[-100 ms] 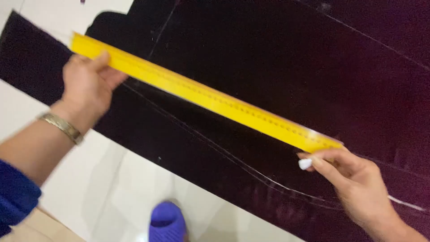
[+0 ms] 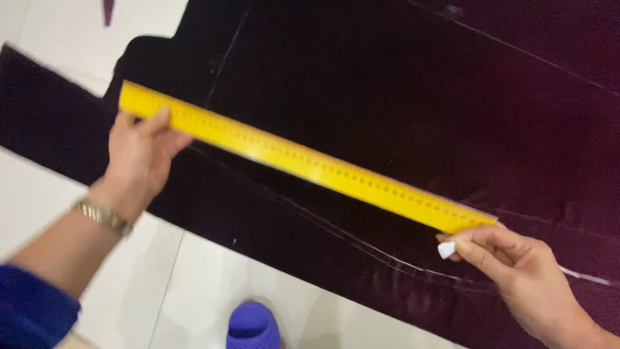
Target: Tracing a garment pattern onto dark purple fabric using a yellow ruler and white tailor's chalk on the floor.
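Two hands work: your left hand pins the long yellow plastic ruler across the dark velvet fabric at frame centre; your right hand pinches white chalk. Press the ruler flat.

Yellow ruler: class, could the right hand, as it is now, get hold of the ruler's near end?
Probably yes: the right hand, pinching white chalk, sits just below the yellow ruler end, with nothing between them.

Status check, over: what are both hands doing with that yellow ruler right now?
Left hand pins yellow ruler flat on dark fabric. Right hand pinches white chalk at ruler's far end. Nothing blocking.
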